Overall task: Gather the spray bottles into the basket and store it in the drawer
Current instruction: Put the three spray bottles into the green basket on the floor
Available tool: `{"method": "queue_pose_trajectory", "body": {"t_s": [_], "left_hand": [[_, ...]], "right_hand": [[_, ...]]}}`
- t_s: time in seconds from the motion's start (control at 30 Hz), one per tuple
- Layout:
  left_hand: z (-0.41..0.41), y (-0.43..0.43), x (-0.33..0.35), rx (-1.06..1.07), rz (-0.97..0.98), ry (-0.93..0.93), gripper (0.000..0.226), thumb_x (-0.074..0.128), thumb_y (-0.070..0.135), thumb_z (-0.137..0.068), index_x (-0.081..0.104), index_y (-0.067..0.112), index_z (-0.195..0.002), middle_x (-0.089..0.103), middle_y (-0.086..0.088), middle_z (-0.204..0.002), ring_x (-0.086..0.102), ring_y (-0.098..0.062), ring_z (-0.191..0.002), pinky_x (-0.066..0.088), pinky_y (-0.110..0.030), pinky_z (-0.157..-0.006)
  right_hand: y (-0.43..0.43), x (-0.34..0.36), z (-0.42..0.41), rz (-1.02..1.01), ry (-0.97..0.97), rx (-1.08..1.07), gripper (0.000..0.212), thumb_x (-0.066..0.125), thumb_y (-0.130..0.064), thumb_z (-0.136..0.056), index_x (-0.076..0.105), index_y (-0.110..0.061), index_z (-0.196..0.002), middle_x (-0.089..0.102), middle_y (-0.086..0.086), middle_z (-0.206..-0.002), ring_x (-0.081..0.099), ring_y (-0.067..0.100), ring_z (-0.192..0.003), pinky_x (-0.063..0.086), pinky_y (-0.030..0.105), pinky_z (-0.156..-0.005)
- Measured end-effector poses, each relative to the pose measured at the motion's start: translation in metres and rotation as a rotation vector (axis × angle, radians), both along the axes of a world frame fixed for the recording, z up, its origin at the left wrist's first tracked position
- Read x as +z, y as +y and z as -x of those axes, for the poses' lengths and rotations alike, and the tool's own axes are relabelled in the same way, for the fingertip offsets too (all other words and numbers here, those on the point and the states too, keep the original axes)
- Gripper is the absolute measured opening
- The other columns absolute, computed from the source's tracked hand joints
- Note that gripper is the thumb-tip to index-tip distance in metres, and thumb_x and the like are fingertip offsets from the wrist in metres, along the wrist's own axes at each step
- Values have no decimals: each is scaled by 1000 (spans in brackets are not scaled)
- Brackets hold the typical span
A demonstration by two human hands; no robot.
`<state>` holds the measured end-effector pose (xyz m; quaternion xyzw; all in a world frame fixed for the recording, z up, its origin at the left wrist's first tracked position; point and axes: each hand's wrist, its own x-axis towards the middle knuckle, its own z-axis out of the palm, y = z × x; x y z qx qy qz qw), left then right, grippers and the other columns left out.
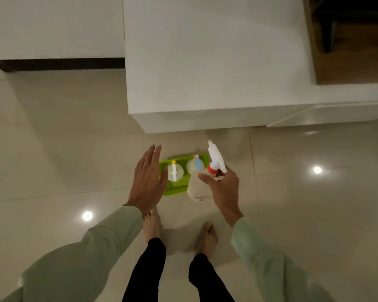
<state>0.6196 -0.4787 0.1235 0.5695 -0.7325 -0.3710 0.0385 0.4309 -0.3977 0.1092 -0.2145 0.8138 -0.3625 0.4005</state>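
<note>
A green basket (176, 189) sits on the tiled floor just ahead of my bare feet. Two spray bottles stand upright in it: one with a yellow nozzle (174, 171) on the left, one with a pink and blue nozzle (197, 163) on the right. My right hand (224, 188) grips the neck of a clear spray bottle (198, 188) with a white trigger head and red collar, held above the basket's right end. My left hand (147, 182) hovers flat with fingers apart over the basket's left edge, holding nothing.
A white cabinet block (205, 73) stands directly beyond the basket, with a pulled-out white drawer front (327, 114) at its lower right. A wooden opening (354, 51) shows at the upper right. Glossy floor tiles (52, 138) spread to the left and right.
</note>
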Motion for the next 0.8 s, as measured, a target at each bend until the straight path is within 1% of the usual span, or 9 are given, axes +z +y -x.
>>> {"method": "queue_pose_trajectory", "body": {"t_s": [0.1,0.2,0.3,0.33,0.37,0.43,0.53,0.67,0.8], "left_hand": [[0,27,-23,23,-24,-27,62,46,22,-100,19,15,-155,21,-9,-163,17,-23,-151,19,-41,-123],[0,48,-51,36,-29,-44,62,47,21,-100,20,11,-155,22,-11,-162,20,-25,-151,19,-40,-123],[-2,64,-89,62,-42,-45,62,48,20,-99,21,10,-154,23,-12,-162,21,-26,-150,20,-40,-123],[-3,68,-103,63,-44,-46,63,49,19,-99,21,10,-154,24,-12,-162,21,-26,-150,20,-40,-123],[-4,69,-113,60,-45,-47,63,50,18,-98,21,10,-154,24,-12,-162,21,-26,-150,21,-41,-123],[-6,72,-138,48,-49,-50,65,51,17,-98,21,9,-154,24,-13,-162,21,-27,-150,20,-41,-123],[-9,71,-169,50,-57,-43,65,51,17,-97,21,9,-154,24,-13,-161,22,-27,-150,21,-42,-123],[-12,72,-203,32,-71,-34,63,50,18,-98,21,9,-154,25,-11,-161,22,-26,-150,22,-44,-123],[-12,74,-221,35,-81,-45,63,50,18,-99,20,8,-154,25,-12,-161,23,-27,-149,23,-45,-122]], "right_hand": [[31,-36,-12,-28,38,28,31,89,-14,-68,68,-26,-87,68,-11,-77,62,-1,-71,44,16,-68],[49,-75,-22,-30,67,40,31,87,-11,-70,66,-28,-85,64,-17,-74,61,-7,-71,40,4,-66],[54,-120,-35,4,128,22,27,87,-10,-69,70,-20,-88,59,-20,-71,59,-8,-70,39,2,-66],[53,-135,-38,22,144,10,26,87,-10,-70,71,-17,-89,61,-17,-71,60,-3,-71,41,5,-69],[52,-147,-41,33,156,0,25,87,-11,-70,72,-15,-90,64,-12,-74,62,4,-75,46,15,-73],[53,-175,-47,44,202,-12,27,86,-12,-72,72,-11,-94,70,-1,-82,64,25,-82,51,33,-76],[53,-210,-57,61,245,-9,25,85,-13,-74,72,-12,-96,68,-2,-84,63,30,-84,53,45,-77],[42,-242,-66,140,319,24,26,80,-16,-80,72,-18,-105,70,-4,-93,62,27,-89,55,45,-74],[28,-256,-69,155,394,13,29,80,-18,-82,72,-12,-109,74,4,-97,61,28,-92,52,42,-80]]}}
